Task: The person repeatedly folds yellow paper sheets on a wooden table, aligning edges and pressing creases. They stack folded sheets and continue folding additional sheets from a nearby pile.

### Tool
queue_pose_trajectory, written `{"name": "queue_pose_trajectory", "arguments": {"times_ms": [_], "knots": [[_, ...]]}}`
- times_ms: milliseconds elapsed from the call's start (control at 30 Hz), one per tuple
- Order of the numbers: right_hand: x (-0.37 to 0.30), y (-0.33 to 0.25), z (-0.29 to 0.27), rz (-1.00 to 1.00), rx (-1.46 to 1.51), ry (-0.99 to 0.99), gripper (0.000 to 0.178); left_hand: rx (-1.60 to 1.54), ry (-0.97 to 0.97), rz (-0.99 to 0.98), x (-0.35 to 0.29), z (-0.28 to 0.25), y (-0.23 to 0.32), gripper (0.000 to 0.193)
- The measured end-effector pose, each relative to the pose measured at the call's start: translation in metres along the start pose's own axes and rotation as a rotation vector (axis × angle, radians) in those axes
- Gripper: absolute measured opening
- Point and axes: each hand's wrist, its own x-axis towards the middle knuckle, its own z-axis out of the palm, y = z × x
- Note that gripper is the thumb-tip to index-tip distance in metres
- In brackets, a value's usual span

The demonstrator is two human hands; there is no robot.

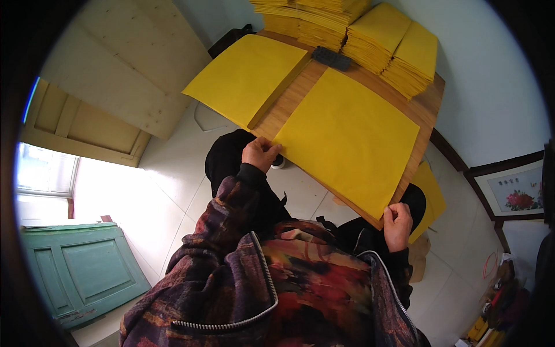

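Observation:
A large yellow paper sheet lies over the near part of the wooden table, in front of me. My left hand pinches its near left corner between thumb and fingers. At the near right corner, my right hand grips the same sheet with the fingers curled in. Whether more sheets lie beneath it I cannot tell. To its left rests a thick, flat stack of yellow paper. A dark grey oblong block sits just beyond the sheet's far edge.
Tall piles of folded yellow paper stand along the table's back edge by the wall. Wooden boards lean at the far left, and a green panel door at the lower left. A framed flower picture stands at the right.

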Motion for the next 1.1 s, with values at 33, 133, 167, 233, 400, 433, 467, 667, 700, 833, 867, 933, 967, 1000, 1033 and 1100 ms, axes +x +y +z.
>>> {"name": "queue_pose_trajectory", "arguments": {"times_ms": [33,133,167,233,400,433,467,667,700,833,867,933,967,1000,1033,1100], "knots": [[0.001,0.000,0.001,0.025,0.001,-0.002,0.012,-0.004,-0.004,0.021,0.001,0.000,-0.002,0.028],[0.003,0.004,0.003,-0.072,-0.018,0.018,0.011,0.294,0.136,0.251,0.005,-0.004,-0.006,0.028],[0.003,0.006,0.003,-0.061,-0.027,0.019,0.011,0.192,0.196,0.300,0.005,-0.003,-0.006,0.028],[0.002,0.009,0.002,-0.005,-0.020,0.036,0.010,0.218,0.214,0.279,0.001,-0.003,0.001,0.025],[0.001,0.003,-0.005,0.108,0.058,0.093,0.011,0.383,0.104,0.737,-0.018,0.005,0.033,0.043],[0.002,0.000,-0.005,0.114,0.078,0.108,0.011,0.497,0.012,0.794,-0.022,0.008,0.037,0.049],[0.003,-0.003,-0.005,0.116,0.098,0.123,0.011,0.590,-0.066,0.862,-0.024,0.009,0.039,0.055],[0.014,-0.017,0.004,-0.128,-0.108,0.146,0.011,0.813,-0.314,0.820,-0.018,0.024,0.038,0.088],[0.014,-0.018,0.005,-0.137,-0.123,0.136,0.012,0.870,-0.334,0.779,-0.019,0.024,0.036,0.090],[0.017,-0.015,0.007,-0.101,-0.036,0.118,0.013,0.824,-0.330,0.788,-0.018,0.023,0.034,0.085],[0.018,-0.013,0.006,-0.088,-0.033,0.141,0.014,0.787,-0.351,0.771,-0.015,0.022,0.035,0.084],[0.018,-0.008,0.002,-0.031,-0.036,0.145,0.017,0.741,-0.223,0.771,-0.007,0.019,0.035,0.075],[0.018,-0.007,0.001,-0.006,-0.022,0.106,0.018,0.676,-0.179,0.694,0.000,0.018,0.035,0.069],[0.017,-0.006,0.001,0.025,-0.007,0.065,0.019,0.608,-0.135,0.617,0.009,0.019,0.037,0.063],[0.017,-0.006,0.002,0.018,0.000,0.057,0.019,0.535,-0.097,0.541,0.018,0.019,0.037,0.058],[0.016,-0.006,0.003,0.023,0.011,0.036,0.020,0.488,-0.077,0.463,0.033,0.021,0.037,0.047]]}}
